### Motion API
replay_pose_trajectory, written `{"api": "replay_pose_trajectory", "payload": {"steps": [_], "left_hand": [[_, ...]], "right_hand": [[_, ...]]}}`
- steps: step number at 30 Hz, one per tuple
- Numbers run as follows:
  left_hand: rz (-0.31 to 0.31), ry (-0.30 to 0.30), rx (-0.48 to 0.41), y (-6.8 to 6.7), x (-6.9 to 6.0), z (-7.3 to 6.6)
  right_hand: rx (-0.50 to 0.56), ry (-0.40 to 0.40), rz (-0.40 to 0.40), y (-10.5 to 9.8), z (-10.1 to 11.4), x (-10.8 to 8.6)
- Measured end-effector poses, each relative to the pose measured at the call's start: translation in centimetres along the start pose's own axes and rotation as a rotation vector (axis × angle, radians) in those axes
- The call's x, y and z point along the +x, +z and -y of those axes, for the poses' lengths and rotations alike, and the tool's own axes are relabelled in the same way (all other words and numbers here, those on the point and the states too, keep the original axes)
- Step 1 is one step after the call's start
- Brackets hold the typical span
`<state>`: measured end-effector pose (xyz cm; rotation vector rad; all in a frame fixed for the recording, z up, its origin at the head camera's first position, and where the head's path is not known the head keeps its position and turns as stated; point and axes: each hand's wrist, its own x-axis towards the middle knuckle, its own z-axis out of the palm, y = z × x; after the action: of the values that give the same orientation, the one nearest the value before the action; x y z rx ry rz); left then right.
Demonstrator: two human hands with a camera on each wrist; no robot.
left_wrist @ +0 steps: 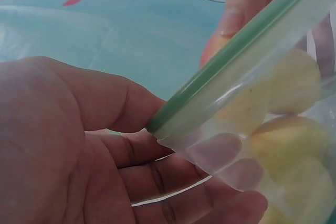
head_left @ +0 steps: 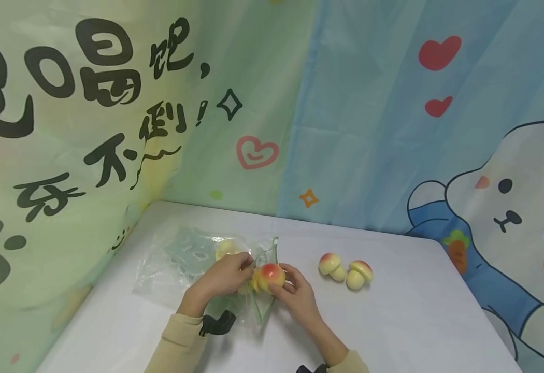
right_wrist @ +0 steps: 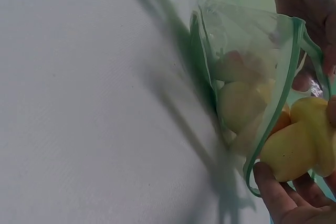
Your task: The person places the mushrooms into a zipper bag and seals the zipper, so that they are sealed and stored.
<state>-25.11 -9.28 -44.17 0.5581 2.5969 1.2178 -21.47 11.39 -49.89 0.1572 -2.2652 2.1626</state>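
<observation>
A clear zip bag with a green rim (left_wrist: 226, 66) lies on its side, its mouth spread and facing right. My left hand (head_left: 225, 273) pinches that rim between thumb and index finger. At the opening, my right hand (head_left: 300, 296) grips a yellow toy mushroom (head_left: 272, 273) with a red-orange cap. Its pale stem (right_wrist: 287, 153) points into the mouth in the right wrist view. Several yellow pieces (right_wrist: 240, 106) show through the bag's plastic, partly blurred by it. To the right on the table are two similar mushrooms, one (head_left: 332, 265) beside the other (head_left: 359, 274).
The white table (head_left: 407, 311) ends at a printed cloth backdrop (head_left: 360, 129) behind and on the left. Pale green print and crinkled clear plastic (head_left: 160, 272) spread out left of my left hand.
</observation>
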Motion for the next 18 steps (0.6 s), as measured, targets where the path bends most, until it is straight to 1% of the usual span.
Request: {"api": "replay_pose_trajectory", "payload": {"steps": [5, 7, 10, 12, 15, 18], "left_hand": [[0.008, -0.003, -0.026, -0.2, -0.1, -0.2], [0.006, -0.003, -0.031, -0.2, -0.1, -0.3], [-0.002, 0.004, -0.025, -0.1, 0.0, -0.2], [-0.005, 0.011, -0.024, 0.0, 0.0, -0.2], [-0.009, 0.029, -0.027, 0.0, 0.0, -0.2], [-0.007, 0.04, -0.035, 0.0, 0.0, -0.2]], "right_hand": [[0.01, 0.02, 0.002, 0.5, 0.0, 0.5], [-0.01, 0.027, 0.003, 0.7, -0.1, 0.7], [-0.055, 0.03, 0.011, 0.9, -0.6, 0.9], [-0.11, 0.026, 0.018, 1.0, -0.8, 0.9], [-0.165, 0.017, 0.026, 1.2, -1.1, 0.9], [-0.196, 0.008, 0.033, 1.5, -1.2, 1.1]]}}
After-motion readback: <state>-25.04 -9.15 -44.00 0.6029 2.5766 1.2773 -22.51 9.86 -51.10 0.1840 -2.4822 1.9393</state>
